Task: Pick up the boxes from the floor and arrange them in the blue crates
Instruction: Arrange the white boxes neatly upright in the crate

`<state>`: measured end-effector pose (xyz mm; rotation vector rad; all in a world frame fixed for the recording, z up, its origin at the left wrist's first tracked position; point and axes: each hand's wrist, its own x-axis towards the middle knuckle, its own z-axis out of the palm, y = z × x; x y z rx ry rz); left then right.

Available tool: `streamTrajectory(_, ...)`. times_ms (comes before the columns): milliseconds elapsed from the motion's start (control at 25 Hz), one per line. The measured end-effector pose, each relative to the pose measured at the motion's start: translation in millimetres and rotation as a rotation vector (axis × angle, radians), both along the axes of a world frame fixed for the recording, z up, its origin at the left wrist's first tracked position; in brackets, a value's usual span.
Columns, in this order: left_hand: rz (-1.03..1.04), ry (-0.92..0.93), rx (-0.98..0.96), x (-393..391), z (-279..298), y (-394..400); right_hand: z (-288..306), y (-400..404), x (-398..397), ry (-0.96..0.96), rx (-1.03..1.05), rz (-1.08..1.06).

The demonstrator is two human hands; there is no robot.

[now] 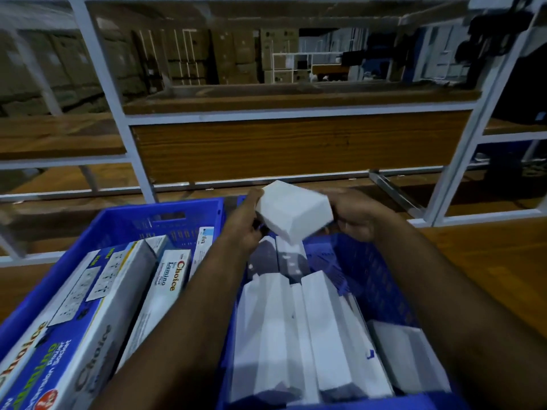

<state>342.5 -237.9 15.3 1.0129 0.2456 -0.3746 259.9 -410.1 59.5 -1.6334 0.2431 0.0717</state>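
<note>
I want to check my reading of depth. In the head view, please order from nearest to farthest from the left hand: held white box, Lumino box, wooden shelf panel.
1. White box, held in the left hand.
2. Lumino box, in the left crate.
3. Wooden panel, behind the crates.

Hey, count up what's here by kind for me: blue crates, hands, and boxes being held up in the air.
Blue crates: 2, the left crate holding printed boxes and the right crate holding white boxes.
Hands: 2, the left hand and the right hand.
Boxes held up: 1, a white box in the grip of both hands, above the right crate.
Total: 5
</note>
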Motion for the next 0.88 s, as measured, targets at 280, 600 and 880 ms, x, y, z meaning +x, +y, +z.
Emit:
streamTrajectory(280, 0.081, 0.004, 0.208, -13.2, -13.3, -17.5, -41.9, -5.8, 15.5, 0.141, 0.080, 0.087)
streamTrajectory(600, -0.053, -0.087, 0.456, -21.3, -24.9, -27.9, -67.7, 15.1, 23.6, 0.022, 0.075, -0.126)
streamTrajectory(880, -0.008, -0.259, 0.561, -17.7, -39.0, -30.9, -71.0, 10.6, 18.9, -0.032, 0.086, -0.218)
